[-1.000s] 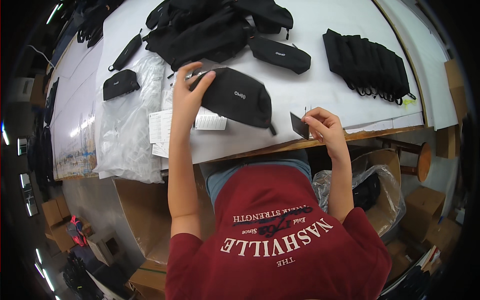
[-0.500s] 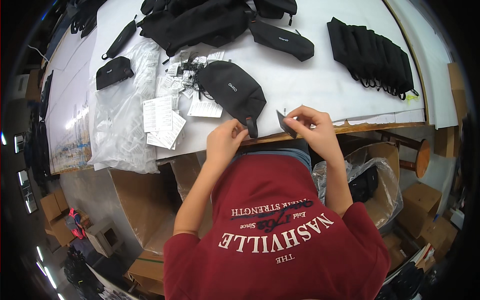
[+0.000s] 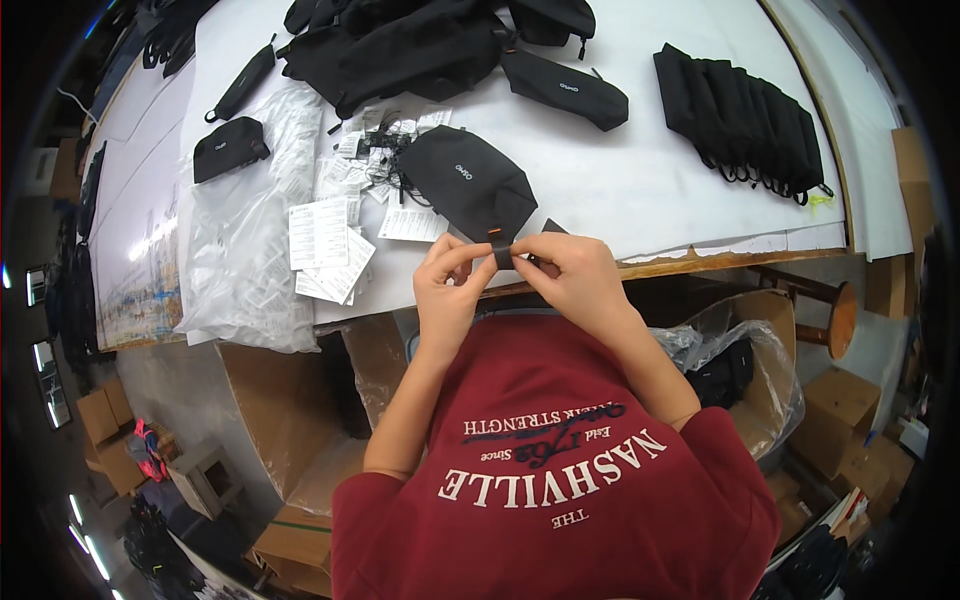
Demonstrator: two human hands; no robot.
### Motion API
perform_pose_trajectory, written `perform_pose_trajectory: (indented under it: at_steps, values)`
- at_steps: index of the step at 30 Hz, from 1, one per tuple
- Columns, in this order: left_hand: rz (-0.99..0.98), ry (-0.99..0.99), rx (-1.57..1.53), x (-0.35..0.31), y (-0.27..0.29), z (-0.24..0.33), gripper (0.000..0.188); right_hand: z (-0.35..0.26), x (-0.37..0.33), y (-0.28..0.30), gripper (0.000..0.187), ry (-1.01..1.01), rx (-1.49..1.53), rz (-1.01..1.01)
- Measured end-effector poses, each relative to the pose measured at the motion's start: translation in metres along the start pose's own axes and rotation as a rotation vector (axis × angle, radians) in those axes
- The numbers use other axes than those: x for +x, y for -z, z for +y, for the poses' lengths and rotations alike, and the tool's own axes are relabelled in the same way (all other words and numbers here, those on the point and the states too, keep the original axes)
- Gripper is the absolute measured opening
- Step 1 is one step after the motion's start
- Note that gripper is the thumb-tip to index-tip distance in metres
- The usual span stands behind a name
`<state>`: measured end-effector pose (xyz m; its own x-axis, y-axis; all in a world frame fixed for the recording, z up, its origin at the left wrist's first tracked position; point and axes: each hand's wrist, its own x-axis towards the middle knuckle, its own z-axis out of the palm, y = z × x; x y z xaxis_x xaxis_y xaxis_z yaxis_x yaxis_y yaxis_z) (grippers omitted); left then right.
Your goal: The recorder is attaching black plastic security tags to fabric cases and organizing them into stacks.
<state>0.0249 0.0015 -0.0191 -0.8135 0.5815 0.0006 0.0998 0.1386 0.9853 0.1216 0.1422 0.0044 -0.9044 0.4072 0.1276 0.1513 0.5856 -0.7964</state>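
Head: pouch (image 3: 468, 185) on white table (image 3: 610, 190); cardboard boxes (image 3: 840, 408)

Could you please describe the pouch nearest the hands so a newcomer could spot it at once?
On the white-topped table, find the left hand and right hand at the near edge. Just beyond them lies a black pouch, right of the white paper tags. Unlike neighbouring pouches, this one has its strap held in those hands.
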Motion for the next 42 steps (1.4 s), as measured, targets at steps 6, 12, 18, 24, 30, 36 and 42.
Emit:
perform_pose_trajectory:
  at_steps: [6,12,18,24,30,36,42]
  values:
    - [0.196,-0.082,-0.061,0.0,0.011,0.013,0.006,0.001,-0.001,0.012,0.01,-0.226,0.646,-0.053]
    - [0.134,0.012,-0.348,-0.008,0.023,0.046,0.006,0.007,-0.004,0.034,0.014,-0.188,1.14,-0.106]
    - [-0.029,-0.186,-0.076,-0.006,0.014,0.061,0.005,-0.006,-0.003,0.035,0.011,-0.201,1.239,-0.117]
    - [-0.145,-0.283,0.144,-0.002,0.004,0.075,0.006,-0.01,-0.003,0.019,0.009,-0.245,1.087,0.061]
    - [-0.15,-0.279,0.239,-0.001,0.001,0.074,0.006,-0.013,-0.006,0.015,0.01,-0.296,1.071,0.042]
    - [-0.212,-0.254,0.244,-0.002,0.0,0.077,0.006,-0.015,-0.007,0.012,0.009,-0.263,0.94,0.095]
    - [-0.163,-0.292,0.232,0.002,-0.002,0.061,0.012,-0.014,-0.007,0.015,0.011,-0.138,0.883,0.119]
